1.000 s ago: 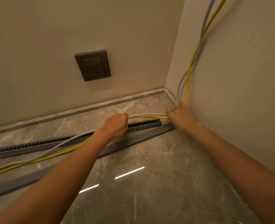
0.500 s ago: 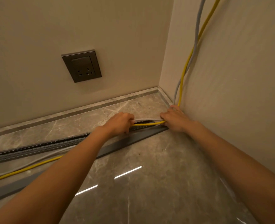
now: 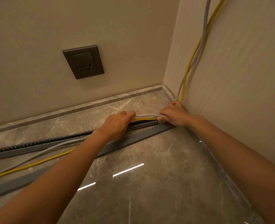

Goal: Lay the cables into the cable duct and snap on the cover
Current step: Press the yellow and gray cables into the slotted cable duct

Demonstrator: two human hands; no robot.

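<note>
Both arms reach forward, left hand (image 3: pixel 115 123) palm-down with fingers (image 3: pixel 130 114) curled, right hand (image 3: pixel 174 115) closed beside it.

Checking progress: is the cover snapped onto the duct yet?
No. The cover lies flat on the floor beside the open slotted duct, while the left hand and right hand hold the cables above it.

Cable duct (image 3: pixel 44 143) laid along the floor (image 3: pixel 149 183); cover (image 3: pixel 133 141) just before it, cables (image 3: pixel 36 160) between them; wall socket (image 3: pixel 83 61) above, behind.
</note>
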